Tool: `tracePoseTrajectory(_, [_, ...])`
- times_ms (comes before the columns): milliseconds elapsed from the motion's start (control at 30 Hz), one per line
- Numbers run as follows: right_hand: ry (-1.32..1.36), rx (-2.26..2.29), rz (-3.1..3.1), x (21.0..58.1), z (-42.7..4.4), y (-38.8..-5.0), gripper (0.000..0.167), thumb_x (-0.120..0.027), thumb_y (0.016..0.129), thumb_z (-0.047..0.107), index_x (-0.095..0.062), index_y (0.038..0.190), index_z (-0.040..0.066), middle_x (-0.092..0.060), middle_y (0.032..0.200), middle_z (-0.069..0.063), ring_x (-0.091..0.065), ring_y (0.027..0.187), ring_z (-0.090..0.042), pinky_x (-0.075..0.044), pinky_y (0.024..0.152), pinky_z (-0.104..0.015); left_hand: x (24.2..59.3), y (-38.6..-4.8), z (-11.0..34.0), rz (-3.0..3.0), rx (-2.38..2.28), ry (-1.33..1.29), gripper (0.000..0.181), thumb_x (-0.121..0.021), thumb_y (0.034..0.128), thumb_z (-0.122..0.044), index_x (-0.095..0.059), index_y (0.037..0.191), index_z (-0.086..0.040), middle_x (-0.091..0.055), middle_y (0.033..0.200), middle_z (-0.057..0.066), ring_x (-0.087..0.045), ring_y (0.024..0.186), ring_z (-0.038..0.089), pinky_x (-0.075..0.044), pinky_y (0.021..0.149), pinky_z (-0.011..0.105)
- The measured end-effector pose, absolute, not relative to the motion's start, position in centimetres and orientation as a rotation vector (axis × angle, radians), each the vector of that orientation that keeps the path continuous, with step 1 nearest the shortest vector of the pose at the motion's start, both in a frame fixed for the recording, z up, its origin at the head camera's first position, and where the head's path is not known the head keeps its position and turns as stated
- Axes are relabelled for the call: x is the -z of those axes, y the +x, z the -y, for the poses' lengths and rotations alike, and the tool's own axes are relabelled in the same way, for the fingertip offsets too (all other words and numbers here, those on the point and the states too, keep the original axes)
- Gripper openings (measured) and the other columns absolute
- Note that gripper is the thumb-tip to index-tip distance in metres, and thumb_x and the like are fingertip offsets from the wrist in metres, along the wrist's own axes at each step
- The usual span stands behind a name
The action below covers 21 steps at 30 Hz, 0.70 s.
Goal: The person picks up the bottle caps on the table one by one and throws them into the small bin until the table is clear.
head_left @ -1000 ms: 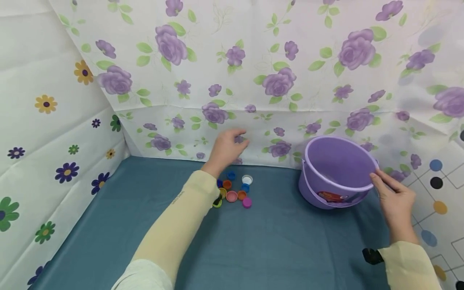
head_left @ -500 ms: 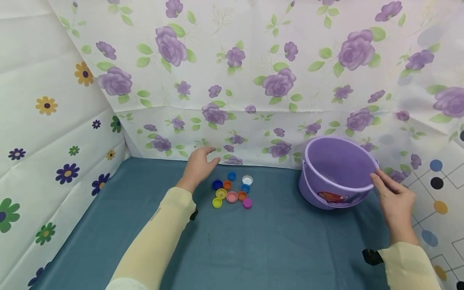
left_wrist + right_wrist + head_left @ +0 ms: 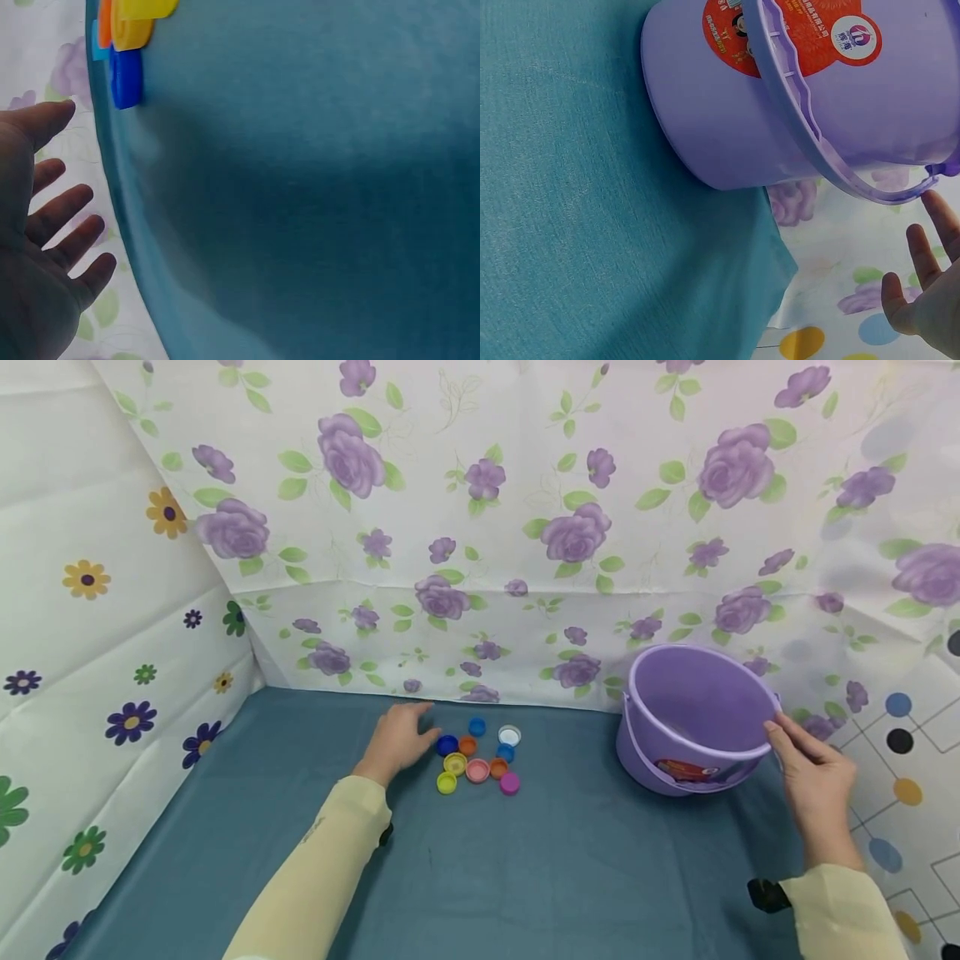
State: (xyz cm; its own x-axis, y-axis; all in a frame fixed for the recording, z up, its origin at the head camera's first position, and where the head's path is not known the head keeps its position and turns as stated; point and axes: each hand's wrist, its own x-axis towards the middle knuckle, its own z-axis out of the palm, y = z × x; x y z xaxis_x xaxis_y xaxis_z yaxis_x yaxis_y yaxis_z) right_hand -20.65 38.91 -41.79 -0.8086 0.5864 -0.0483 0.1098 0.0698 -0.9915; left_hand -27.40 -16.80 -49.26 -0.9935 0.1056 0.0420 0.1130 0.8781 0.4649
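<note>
Closest to you, your right sleeve point(image 3: 843, 910) comes in at the lower right, with a black device point(image 3: 768, 895) at the wrist, and your left sleeve point(image 3: 307, 877) reaches up from the lower left. Your right hand point(image 3: 817, 785) pinches the rim of the purple bucket point(image 3: 645, 752) between thumb and fingers; in the right wrist view, a fingertip is at the end of the handle point(image 3: 802, 120) and the other visible fingers spread away from the wall of the bucket. The bucket stands on the blue-green cloth point(image 3: 585, 868), mouth upward, its handle folded down on your side, a red label point(image 3: 684, 770) beneath it.

Well to the left of the bucket lie the caps: magenta cap point(image 3: 510, 783) and yellow-green cap point(image 3: 447, 783) in front, then pink cap point(image 3: 477, 770), yellow cap point(image 3: 454, 764), two orange caps point(image 3: 498, 767), blue caps point(image 3: 506, 752) and a white cap point(image 3: 510, 736).

Your left hand point(image 3: 397, 743) is spread wide and holds nothing, its thumb just beside the dark blue cap point(image 3: 447, 745) with a gap between. The other caps sit between that cap and the bucket. Farthest off, the flowered sheet point(image 3: 525, 543) rises directly behind the caps and bucket.
</note>
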Motion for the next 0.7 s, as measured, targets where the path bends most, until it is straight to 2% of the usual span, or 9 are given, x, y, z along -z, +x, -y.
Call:
tracePoseTrajectory(133, [-0.699, -1.783, 1.978, 41.7, -38.7, -20.6, 0.049, -0.081, 0.070, 0.033, -0.068, 0.115, 0.018, -0.069, 0.102, 0.021, -0.059, 0.099, 0.008, -0.045, 0.068, -0.001, 50.1, -27.2, 16.9, 3.057, 0.678, -0.261, 0.054, -0.063, 0.0868, -0.038, -0.051, 0.136, -0.020, -0.054, 0.135, 0.008, -0.047, 0.127, 0.030, -0.038, 0.101, 0.055])
tracePoseTrajectory(400, [-0.711, -1.751, 1.977, 41.8, -38.7, -20.7, 0.047, -0.082, 0.069, 0.033, -0.070, 0.113, 0.019, -0.069, 0.099, 0.021, -0.060, 0.099, 0.007, -0.045, 0.068, -0.001, 51.3, -27.0, 16.6, 3.124, 0.653, -0.255, 0.059, -0.064, 0.0851, -0.045, -0.048, 0.137, -0.023, -0.043, 0.142, 0.010, -0.024, 0.140, 0.037, -0.023, 0.109, 0.061])
tracePoseTrajectory(567, [-0.707, -1.747, 1.987, 41.8, -38.7, -20.7, 0.048, -0.081, 0.070, 0.034, -0.069, 0.114, 0.019, -0.069, 0.102, 0.021, -0.059, 0.100, 0.007, -0.045, 0.068, -0.001, 51.3, -26.9, 16.3, 3.126, 0.707, -0.252, 0.056, -0.062, 0.0867, -0.044, -0.049, 0.137, -0.023, -0.042, 0.143, 0.012, -0.022, 0.141, 0.038, -0.021, 0.110, 0.060])
tracePoseTrajectory(700, [-0.699, -1.745, 1.988, 41.8, -38.8, -20.7, 0.047, -0.081, 0.070, 0.033, -0.070, 0.113, 0.019, -0.069, 0.104, 0.020, -0.060, 0.099, 0.007, -0.045, 0.068, -0.002, 51.2, -26.7, 16.1, 3.167, 0.718, -0.268, 0.051, -0.059, 0.0889, -0.043, -0.049, 0.137, -0.028, -0.040, 0.145, 0.012, -0.023, 0.140, 0.038, -0.020, 0.110, 0.061])
